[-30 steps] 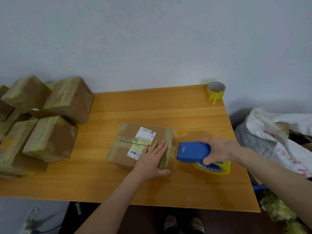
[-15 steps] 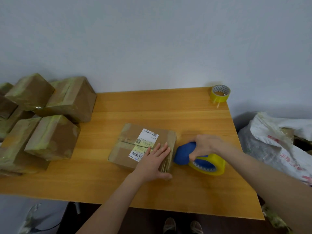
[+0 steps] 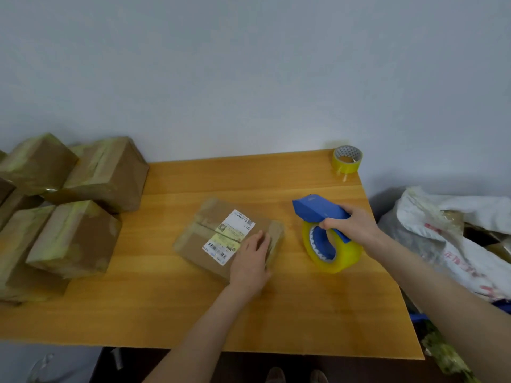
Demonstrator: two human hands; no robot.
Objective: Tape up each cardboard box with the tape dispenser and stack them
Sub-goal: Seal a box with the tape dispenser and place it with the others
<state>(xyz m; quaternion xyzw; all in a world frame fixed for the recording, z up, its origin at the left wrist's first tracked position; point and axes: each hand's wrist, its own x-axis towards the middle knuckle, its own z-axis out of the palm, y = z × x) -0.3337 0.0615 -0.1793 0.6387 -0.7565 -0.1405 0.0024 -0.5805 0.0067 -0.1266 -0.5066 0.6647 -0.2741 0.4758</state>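
A flat brown cardboard box (image 3: 197, 244) with a white label lies mid-way across the orange wooden table (image 3: 249, 175). The left hand (image 3: 253, 261) rests on its near right corner, fingers seemingly flat, though blurred. The right hand (image 3: 352, 225) curls round the blue tape dispenser (image 3: 318, 210), which carries a yellow roll, just right of the box and apart from it. A pile of taped brown boxes (image 3: 80, 233) sits at the left.

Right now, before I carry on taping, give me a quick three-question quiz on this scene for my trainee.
1. Multiple choice: which hand grips the tape dispenser? A) left B) right C) neither
2. True or false: the left hand rests on top of the labelled box.
3. Fill in: the spare tape roll stands at the far ____ corner of the table.

Key: 1 B, the right hand; 2 true; 3 right.
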